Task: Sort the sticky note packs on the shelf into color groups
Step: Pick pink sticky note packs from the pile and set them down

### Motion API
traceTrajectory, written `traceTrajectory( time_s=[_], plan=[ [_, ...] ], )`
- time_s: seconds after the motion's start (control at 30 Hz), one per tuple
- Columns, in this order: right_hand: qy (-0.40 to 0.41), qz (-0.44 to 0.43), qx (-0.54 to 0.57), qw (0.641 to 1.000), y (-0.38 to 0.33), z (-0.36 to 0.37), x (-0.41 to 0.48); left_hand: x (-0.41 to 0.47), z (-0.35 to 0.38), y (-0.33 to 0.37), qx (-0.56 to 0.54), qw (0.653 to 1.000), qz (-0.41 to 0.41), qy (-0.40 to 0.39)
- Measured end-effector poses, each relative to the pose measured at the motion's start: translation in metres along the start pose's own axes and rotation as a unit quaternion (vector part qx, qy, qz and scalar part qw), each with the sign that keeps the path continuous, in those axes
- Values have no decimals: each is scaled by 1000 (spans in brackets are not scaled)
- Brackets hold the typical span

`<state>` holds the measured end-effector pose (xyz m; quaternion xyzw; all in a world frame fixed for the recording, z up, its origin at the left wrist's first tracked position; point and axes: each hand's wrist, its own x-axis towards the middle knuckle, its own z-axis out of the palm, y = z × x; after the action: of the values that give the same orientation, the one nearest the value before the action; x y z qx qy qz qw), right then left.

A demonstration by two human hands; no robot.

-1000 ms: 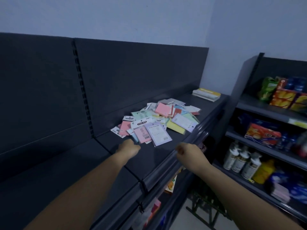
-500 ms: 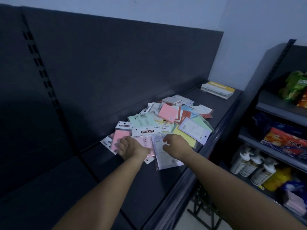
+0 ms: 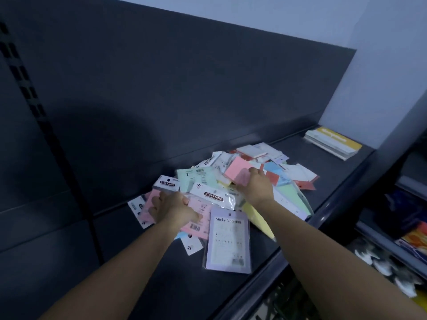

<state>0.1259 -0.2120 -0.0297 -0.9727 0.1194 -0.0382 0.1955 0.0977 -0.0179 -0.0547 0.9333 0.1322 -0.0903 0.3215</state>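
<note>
Pink pad (image 3: 235,169), at one o'clock in the pile (image 3: 198,179) on the shelf (image 3: 180,280), has just been reached and pinched by the right hand (image 3: 255,185). A pink pack (image 3: 151,200) at nine is covered by the left hand (image 3: 173,207); its hold cannot be told. Pink may be grouped first.

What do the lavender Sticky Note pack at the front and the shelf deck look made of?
Lavender pack: paper notes inside a clear, glossy plastic sleeve; a shiny transparent border shows past the card. Shelf deck: dark grey, matte, probably painted sheet metal, judging by its thin rolled front lip.
</note>
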Motion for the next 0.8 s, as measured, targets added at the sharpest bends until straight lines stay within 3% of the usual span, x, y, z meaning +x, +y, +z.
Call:
traceTrajectory(
  time_s=[0.17, 0.37, 0.5, 0.63, 0.73, 0.8],
  plan=[
    [-29, -42, -41, 998, 4, 8, 34, 1, 4, 0, -105, 993, 30, 49],
    [56, -122, -46, 990, 2, 10, 50, 9, 4, 0, -120, 989, 45, 68],
    [40, -152, 124, 980, -13, -1, 50, 6, -6, 10, -201, 977, 32, 60],
    [25, -230, 195, 953, -36, -9, 48, -5, -43, 10, -250, 968, 27, 23],
    [-33, -213, 285, 934, -53, -12, 36, -14, -80, -6, -262, 960, -7, 95],
    [-91, -146, 365, 915, -68, -11, 26, -23, -103, -22, -320, 932, -32, 166]
  ],
)
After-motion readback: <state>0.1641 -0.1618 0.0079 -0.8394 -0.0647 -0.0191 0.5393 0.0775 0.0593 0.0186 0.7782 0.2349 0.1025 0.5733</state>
